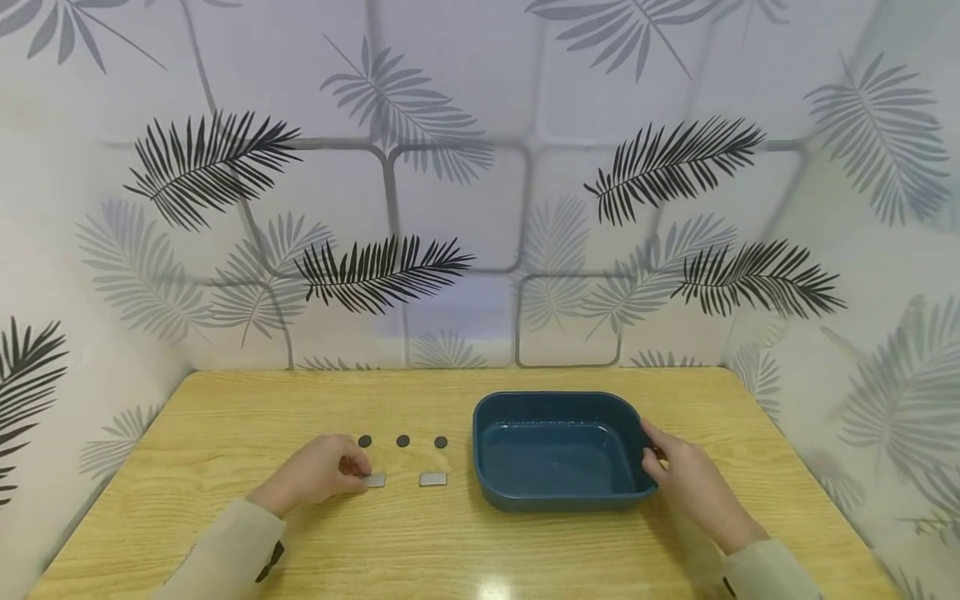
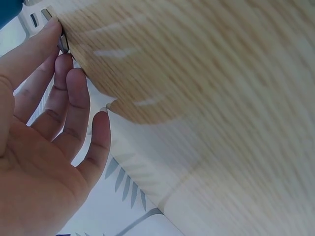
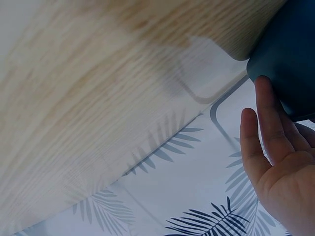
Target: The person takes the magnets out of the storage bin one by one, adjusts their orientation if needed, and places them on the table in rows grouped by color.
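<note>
My left hand (image 1: 322, 471) is at the left of the head view, its thumb and fingertips pinching a small flat grey rectangular piece (image 1: 376, 481) at the tabletop. The left wrist view shows the edge of this piece (image 2: 64, 44) by the fingertips, while the other fingers spread loosely. A second grey rectangular piece (image 1: 432, 479) lies to the right. Behind them, three small black discs (image 1: 403, 441) form a row. My right hand (image 1: 693, 483) holds the right side of a dark blue rectangular basin (image 1: 562, 503), thumb and finger at its rim; some fingers lie along its outer wall.
The light wooden table (image 1: 420, 550) carries all of these things. Walls with a leaf pattern (image 1: 465, 208) stand behind it and at both sides. The basin stands upright, right of the discs and pieces, with nothing visible inside.
</note>
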The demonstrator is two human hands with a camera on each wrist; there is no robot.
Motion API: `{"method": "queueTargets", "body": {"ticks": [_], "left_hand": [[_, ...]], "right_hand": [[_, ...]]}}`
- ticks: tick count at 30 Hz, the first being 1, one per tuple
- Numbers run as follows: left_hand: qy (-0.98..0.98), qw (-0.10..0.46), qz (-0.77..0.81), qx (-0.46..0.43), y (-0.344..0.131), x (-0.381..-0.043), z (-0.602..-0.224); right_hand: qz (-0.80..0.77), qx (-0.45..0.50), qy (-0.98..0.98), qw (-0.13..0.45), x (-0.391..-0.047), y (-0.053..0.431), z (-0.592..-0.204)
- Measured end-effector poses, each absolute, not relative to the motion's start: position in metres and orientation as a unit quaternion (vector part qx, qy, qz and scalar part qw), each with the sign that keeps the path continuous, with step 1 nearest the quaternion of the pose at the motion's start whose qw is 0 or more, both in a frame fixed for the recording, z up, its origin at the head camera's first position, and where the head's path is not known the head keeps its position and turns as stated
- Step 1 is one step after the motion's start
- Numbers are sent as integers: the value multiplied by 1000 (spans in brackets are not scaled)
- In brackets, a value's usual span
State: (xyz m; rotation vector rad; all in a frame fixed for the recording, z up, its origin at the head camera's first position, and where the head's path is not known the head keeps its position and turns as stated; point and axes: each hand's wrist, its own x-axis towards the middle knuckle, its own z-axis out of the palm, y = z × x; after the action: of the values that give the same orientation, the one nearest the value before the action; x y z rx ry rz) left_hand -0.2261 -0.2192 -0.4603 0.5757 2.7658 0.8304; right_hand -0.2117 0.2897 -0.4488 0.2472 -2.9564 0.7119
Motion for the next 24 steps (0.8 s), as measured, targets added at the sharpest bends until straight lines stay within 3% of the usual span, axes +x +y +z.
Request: {"method": "queueTargets", "body": {"ticks": [24], "left_hand": [[933, 94, 284, 201, -227, -222, -460]], "right_hand": [[233, 82, -967, 57, -212, 290, -450]]}}
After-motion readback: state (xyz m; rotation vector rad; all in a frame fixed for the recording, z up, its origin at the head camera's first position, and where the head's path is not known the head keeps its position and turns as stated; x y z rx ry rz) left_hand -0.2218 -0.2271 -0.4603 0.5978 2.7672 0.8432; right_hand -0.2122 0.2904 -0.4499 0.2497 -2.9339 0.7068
